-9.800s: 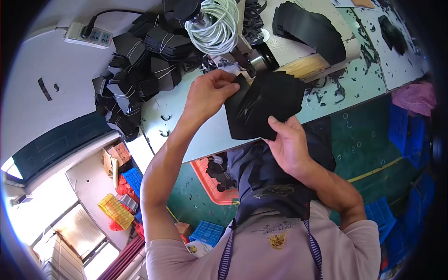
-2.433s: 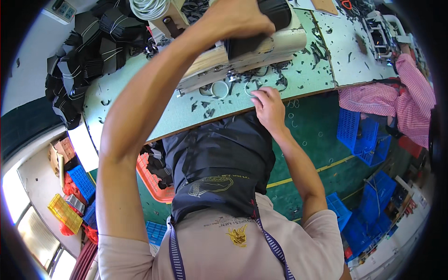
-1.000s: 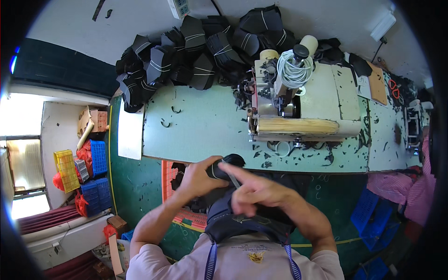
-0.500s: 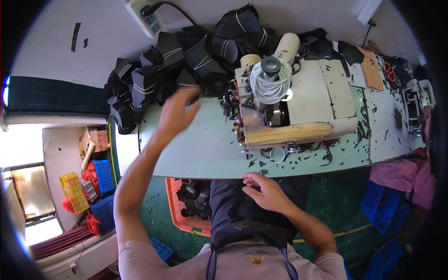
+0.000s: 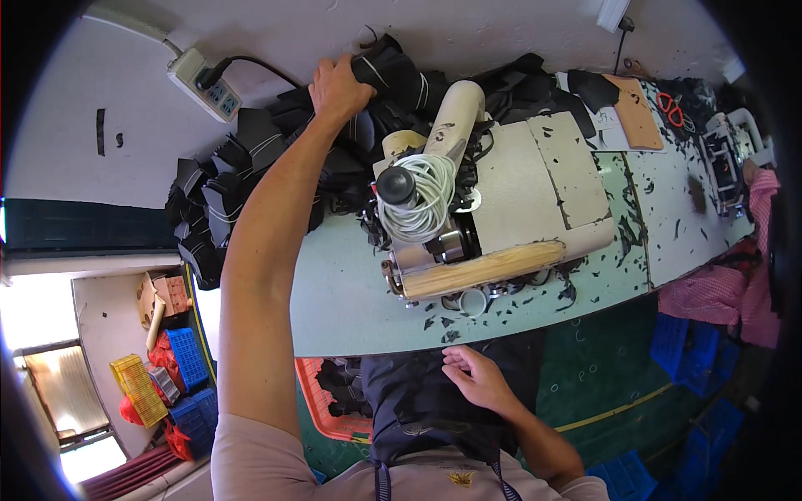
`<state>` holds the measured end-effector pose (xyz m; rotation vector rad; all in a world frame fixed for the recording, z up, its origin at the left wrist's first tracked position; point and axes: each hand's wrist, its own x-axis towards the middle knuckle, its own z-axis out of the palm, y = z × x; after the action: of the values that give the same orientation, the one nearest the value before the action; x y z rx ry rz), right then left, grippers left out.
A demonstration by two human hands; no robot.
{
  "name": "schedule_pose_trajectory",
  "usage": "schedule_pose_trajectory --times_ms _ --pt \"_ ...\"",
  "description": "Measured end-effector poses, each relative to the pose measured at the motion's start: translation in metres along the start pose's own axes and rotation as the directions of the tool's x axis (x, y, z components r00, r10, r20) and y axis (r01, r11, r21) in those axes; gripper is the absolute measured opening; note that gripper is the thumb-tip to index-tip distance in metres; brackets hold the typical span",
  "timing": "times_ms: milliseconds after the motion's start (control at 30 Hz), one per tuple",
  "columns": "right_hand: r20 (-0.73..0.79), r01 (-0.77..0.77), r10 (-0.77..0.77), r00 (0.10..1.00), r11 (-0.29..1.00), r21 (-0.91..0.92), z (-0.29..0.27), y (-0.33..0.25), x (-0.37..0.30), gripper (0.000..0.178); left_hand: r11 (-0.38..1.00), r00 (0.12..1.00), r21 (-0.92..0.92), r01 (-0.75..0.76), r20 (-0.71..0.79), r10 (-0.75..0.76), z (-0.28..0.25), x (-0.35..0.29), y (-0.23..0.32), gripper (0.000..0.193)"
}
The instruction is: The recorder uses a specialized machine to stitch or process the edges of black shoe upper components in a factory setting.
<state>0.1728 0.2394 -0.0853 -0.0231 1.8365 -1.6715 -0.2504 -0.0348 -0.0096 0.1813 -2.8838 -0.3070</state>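
My left hand [image 5: 341, 90] reaches to the back of the table, up against the wall. Its thumb and fingers close on the left end of a banded bundle of black pieces [image 5: 394, 73], which lies on top of a long heap. More bundles of black pieces [image 5: 255, 138], tied with pale bands, are piled to the left and below it. Over my lap, just off the table's front edge, hovers my right hand [image 5: 480, 380], loosely curled with thumb and fingers apart and nothing in it. A cream-coloured machine [image 5: 518, 179] with a coil of white cord [image 5: 422, 204] stands right of my left arm.
The pale green tabletop [image 5: 334, 288] carries black scraps around the machine. A power strip [image 5: 205, 85] hangs on the wall. Red-handled scissors [image 5: 668, 108] and a second machine [image 5: 725, 163] are at right, beside a person in pink checks [image 5: 762, 209]. An orange basket [image 5: 313, 397] sits under the table.
My left hand has gone up and back from above the tabletop to the top bundle, closing on its end. The whole view has shifted; my right hand stays near my lap.
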Motion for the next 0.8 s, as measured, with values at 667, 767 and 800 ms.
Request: schedule_pose_trajectory --times_ms 667,767,800 --pt "-0.072 0.619 -0.704 0.707 0.664 -0.419 0.047 -0.085 0.039 0.017 -0.418 0.525 -0.465 0.78 0.85 0.034 -0.107 -0.422 -0.047 0.065" --pt "0.086 0.481 -0.484 0.871 0.801 -0.357 0.036 -0.089 0.027 0.016 -0.365 0.468 -0.422 0.829 0.883 0.042 -0.116 -0.437 -0.045 0.063" --pt "0.176 0.505 -0.479 0.86 0.746 -0.435 0.031 -0.087 0.028 0.015 -0.253 0.472 -0.443 0.86 0.879 0.065 -0.118 -0.437 -0.046 0.063"
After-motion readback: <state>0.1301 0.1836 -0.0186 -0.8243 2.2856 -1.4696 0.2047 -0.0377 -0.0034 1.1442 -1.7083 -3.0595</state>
